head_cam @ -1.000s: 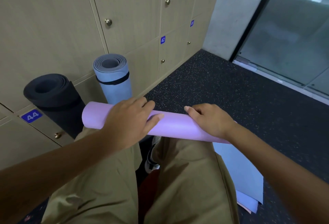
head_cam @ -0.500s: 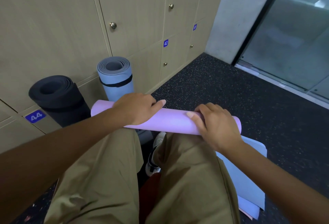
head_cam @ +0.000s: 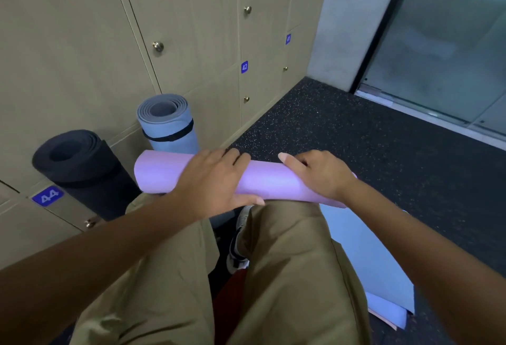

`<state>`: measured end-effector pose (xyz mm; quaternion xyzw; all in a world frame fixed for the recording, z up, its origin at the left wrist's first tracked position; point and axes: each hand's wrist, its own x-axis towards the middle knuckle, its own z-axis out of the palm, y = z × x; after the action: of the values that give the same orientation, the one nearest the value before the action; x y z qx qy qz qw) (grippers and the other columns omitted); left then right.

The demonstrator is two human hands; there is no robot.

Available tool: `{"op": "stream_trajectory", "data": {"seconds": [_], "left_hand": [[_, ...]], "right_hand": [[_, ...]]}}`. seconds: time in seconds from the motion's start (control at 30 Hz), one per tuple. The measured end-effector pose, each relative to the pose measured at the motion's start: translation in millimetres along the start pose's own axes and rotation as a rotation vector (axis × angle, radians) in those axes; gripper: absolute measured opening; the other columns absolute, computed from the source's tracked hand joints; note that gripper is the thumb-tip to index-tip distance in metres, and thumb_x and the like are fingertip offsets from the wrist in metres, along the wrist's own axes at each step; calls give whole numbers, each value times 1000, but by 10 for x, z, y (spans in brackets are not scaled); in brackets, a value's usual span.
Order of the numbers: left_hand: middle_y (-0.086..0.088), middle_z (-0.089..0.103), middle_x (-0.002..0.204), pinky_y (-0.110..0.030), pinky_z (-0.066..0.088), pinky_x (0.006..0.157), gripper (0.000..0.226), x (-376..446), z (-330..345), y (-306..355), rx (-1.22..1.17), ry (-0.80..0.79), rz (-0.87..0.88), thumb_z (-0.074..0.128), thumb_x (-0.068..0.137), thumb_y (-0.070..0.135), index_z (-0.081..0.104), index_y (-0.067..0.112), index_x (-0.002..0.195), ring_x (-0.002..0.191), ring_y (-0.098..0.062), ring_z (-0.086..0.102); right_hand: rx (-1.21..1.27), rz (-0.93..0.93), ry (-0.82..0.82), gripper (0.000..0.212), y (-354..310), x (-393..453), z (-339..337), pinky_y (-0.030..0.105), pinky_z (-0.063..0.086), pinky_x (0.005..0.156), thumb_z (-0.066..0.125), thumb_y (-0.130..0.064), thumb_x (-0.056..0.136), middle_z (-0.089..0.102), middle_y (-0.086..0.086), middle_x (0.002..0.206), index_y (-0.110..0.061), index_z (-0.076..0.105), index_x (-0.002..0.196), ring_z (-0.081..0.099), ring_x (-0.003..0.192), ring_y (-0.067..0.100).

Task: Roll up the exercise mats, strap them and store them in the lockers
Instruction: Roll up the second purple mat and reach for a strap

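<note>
Left hand (head_cam: 210, 180) regripped purple mat (head_cam: 262, 180); lockers (head_cam: 191, 29) closed.

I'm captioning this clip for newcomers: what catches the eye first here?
The purple mat, rolled across the person's knees, with the left hand and right hand on it. Behind, a blue strapped mat and a black mat lean against the numbered lockers.

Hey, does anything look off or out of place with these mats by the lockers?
Nothing looks damaged. The blue mat stands rolled and strapped against the lockers, beside the leaning black mat. Only the purple mat is unfinished: both hands grip its roll, no strap shows, and its tail lies unrolled on the floor.
</note>
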<state>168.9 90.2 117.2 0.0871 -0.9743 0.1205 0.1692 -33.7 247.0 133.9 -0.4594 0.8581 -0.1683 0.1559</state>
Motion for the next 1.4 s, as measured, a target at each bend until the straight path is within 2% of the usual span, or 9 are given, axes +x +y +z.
{"op": "stream_trajectory", "data": {"seconds": [0.2, 0.3, 0.43, 0.63, 0.83, 1.03, 1.17, 1.3, 1.4], "left_hand": [[-7, 59, 70, -32, 36, 49, 89, 180, -21, -57, -3, -50, 64, 51, 63, 94, 57, 11, 95, 54, -32, 59], [-4, 67, 86, -34, 35, 58, 89, 243, -12, -47, -19, -131, -16, 52, 63, 94, 58, 16, 105, 74, -33, 67], [3, 68, 105, -38, 47, 70, 95, 296, 0, -93, -102, -241, -128, 41, 58, 101, 53, 25, 113, 94, -30, 67], [11, 69, 110, -36, 45, 75, 83, 301, -104, 19, -351, -271, -318, 63, 60, 94, 55, 35, 118, 100, -23, 65], [15, 69, 96, -40, 54, 83, 82, 86, 16, 48, -750, -256, -486, 65, 49, 97, 58, 36, 103, 91, -12, 65], [8, 68, 97, -49, 55, 81, 65, -9, -82, 407, -1016, -182, -472, 77, 63, 71, 50, 30, 106, 88, -17, 64], [21, 67, 112, -38, 57, 86, 75, 83, -400, 761, -1199, -12, -502, 85, 54, 69, 50, 43, 116, 103, -4, 65], [33, 64, 118, -26, 55, 90, 70, 45, -575, 874, -1333, 147, -515, 87, 56, 61, 47, 69, 113, 110, 2, 63], [23, 67, 121, -32, 56, 94, 73, -94, -571, 875, -1416, 196, -536, 88, 61, 52, 52, 53, 124, 114, -5, 65]], "right_hand": [[-51, 5, 140, 62, 92, 32, 32, 34, 36, 57, 33, -64, 102, 54, 0, 62, -19, 44, 60, 52, 64, 24], [-197, -22, 365, 59, 231, -55, 94, 37, 45, 67, 29, -57, 104, 56, 0, 65, -19, 54, 67, 56, 65, 28], [-228, -31, 561, 56, 450, -192, 49, 38, 41, 75, 31, -54, 103, 65, 1, 77, -17, 67, 83, 58, 75, 25], [501, -130, 651, 9, 343, -301, -375, 22, 47, 90, 67, -26, 98, 71, -11, 104, -19, 72, 101, 63, 101, 2], [639, -148, 509, 26, 138, -394, -561, 17, 44, 99, 73, -30, 94, 68, -16, 120, -26, 67, 119, 60, 116, 1], [609, -184, 605, 44, -310, -552, -824, 18, 50, 91, 89, -37, 75, 72, -14, 108, -25, 71, 113, 65, 104, 4], [496, -320, 592, 51, -729, -714, -1017, 12, 49, 89, 92, -41, 69, 74, -13, 103, -19, 74, 111, 67, 97, -3], [421, -432, 527, 48, -964, -874, -1076, 20, 51, 95, 86, -44, 78, 74, -13, 111, -18, 74, 116, 67, 104, -2], [267, -557, 409, 49, -990, -916, -1038, 35, 48, 105, 74, -44, 90, 67, -9, 132, -19, 67, 132, 61, 122, 4]]}}
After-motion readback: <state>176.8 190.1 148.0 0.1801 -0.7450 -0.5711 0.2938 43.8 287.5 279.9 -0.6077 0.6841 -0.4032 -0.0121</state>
